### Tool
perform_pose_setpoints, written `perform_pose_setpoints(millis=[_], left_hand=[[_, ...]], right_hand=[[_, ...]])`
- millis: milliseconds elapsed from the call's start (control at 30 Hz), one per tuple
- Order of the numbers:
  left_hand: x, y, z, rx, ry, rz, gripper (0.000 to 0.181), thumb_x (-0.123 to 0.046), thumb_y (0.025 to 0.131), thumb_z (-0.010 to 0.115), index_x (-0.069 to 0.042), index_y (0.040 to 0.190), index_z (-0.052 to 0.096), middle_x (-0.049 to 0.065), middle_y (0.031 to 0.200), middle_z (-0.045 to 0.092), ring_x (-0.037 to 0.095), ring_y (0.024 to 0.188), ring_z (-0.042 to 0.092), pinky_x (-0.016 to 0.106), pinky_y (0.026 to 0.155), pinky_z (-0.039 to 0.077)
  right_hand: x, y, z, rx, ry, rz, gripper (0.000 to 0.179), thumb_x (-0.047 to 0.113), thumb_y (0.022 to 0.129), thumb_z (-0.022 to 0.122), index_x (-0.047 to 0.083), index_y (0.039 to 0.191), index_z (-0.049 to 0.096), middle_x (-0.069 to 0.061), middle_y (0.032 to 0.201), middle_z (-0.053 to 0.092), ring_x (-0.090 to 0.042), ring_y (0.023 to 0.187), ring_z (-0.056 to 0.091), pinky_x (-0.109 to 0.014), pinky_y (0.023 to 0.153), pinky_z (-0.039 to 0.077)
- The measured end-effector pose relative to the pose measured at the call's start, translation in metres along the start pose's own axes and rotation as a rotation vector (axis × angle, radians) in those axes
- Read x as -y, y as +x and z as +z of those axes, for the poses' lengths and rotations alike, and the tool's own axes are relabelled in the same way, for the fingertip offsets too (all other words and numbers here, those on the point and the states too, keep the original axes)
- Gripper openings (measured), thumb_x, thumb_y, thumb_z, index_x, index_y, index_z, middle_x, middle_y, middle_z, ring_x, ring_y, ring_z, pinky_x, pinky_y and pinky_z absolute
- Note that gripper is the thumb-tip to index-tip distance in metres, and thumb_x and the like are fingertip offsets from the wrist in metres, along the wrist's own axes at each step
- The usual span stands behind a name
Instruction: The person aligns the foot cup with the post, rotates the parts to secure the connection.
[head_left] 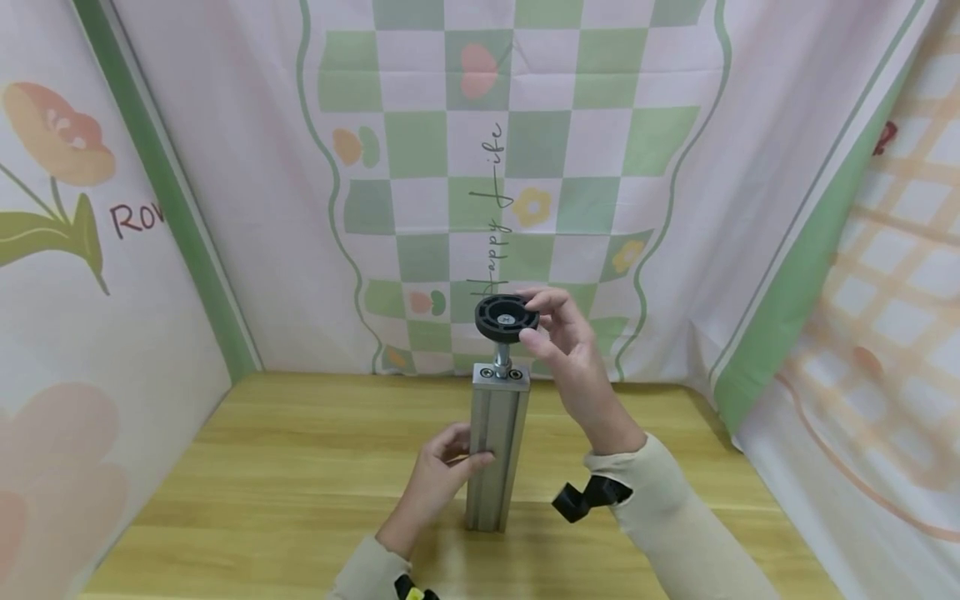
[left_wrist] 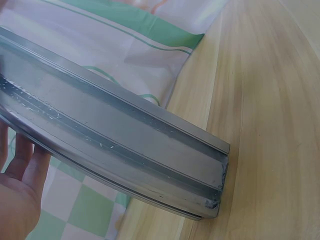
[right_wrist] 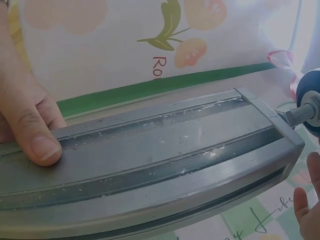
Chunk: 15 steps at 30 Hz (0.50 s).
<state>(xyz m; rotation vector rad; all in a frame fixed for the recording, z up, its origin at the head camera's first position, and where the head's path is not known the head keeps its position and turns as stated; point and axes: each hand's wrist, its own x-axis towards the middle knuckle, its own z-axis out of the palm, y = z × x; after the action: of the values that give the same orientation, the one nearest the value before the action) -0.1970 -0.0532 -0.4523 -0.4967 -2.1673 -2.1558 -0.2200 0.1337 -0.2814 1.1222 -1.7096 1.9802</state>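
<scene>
A silver aluminium profile (head_left: 495,450) stands upright on the wooden table. Out of its end plate (head_left: 501,379) rises a threaded stud (head_left: 502,357), which carries a black round levelling foot (head_left: 495,333), flat side up. My left hand (head_left: 444,471) grips the profile's lower half from the left, thumb on the near face; the right wrist view shows that thumb (right_wrist: 44,145) pressed on the metal. At the right rim of the foot, my right hand (head_left: 573,358) pinches it between thumb and fingers. Small pale shavings lie in the profile's grooves in both wrist views.
The wooden table (head_left: 315,467) extends around the profile's base. Behind it hangs a green-and-white checked cloth (head_left: 480,192). Printed fabric walls rise at the left (head_left: 75,333) and right (head_left: 862,375).
</scene>
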Motion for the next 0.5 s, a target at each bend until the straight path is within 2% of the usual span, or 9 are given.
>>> perform_pose_setpoints(millis=[100,200,267,400,500], left_hand=[[-0.0008,-0.0002,0.0001,0.000,0.001,-0.002,0.040,-0.024,0.087,0.080,-0.011,0.123,0.067,0.006,0.109,0.068,0.022,0.103,0.064,0.030,0.092,0.054],[-0.0014,-0.0004,0.0002,-0.001,-0.001,0.001,0.039,-0.023,0.088,0.080,-0.011,0.123,0.067,0.007,0.109,0.069,0.022,0.103,0.065,0.030,0.092,0.054],[-0.0015,-0.0004,0.0003,0.001,-0.001,0.002,0.040,-0.023,0.088,0.079,-0.011,0.123,0.066,0.006,0.110,0.069,0.022,0.104,0.065,0.031,0.093,0.054],[-0.0012,-0.0006,0.0001,0.003,0.000,-0.003,0.040,-0.025,0.088,0.079,-0.012,0.123,0.066,0.006,0.111,0.068,0.022,0.104,0.064,0.031,0.094,0.053],[-0.0004,-0.0003,0.0000,0.006,0.000,-0.001,0.040,-0.026,0.088,0.079,-0.012,0.123,0.066,0.006,0.111,0.068,0.022,0.104,0.064,0.032,0.094,0.054]], right_hand=[[0.0012,0.0017,0.0015,-0.016,-0.035,-0.038,0.026,0.005,0.089,0.064,0.018,0.109,0.054,-0.013,0.130,0.047,-0.031,0.116,0.045,-0.034,0.100,0.042],[0.0029,0.0034,0.0032,-0.026,-0.096,-0.080,0.029,0.015,0.089,0.076,0.012,0.106,0.053,-0.010,0.122,0.045,-0.029,0.115,0.044,-0.036,0.103,0.035],[0.0041,0.0039,0.0042,-0.032,-0.135,-0.094,0.038,0.022,0.087,0.081,0.007,0.104,0.050,-0.009,0.117,0.042,-0.027,0.111,0.044,-0.034,0.101,0.036],[0.0048,0.0044,0.0063,-0.052,-0.208,-0.134,0.052,0.030,0.085,0.084,-0.001,0.102,0.046,-0.005,0.111,0.038,-0.024,0.105,0.040,-0.031,0.097,0.037],[0.0040,0.0043,0.0071,-0.059,-0.231,-0.156,0.063,0.040,0.084,0.083,-0.004,0.106,0.043,-0.006,0.114,0.038,-0.026,0.112,0.039,-0.036,0.102,0.034]])
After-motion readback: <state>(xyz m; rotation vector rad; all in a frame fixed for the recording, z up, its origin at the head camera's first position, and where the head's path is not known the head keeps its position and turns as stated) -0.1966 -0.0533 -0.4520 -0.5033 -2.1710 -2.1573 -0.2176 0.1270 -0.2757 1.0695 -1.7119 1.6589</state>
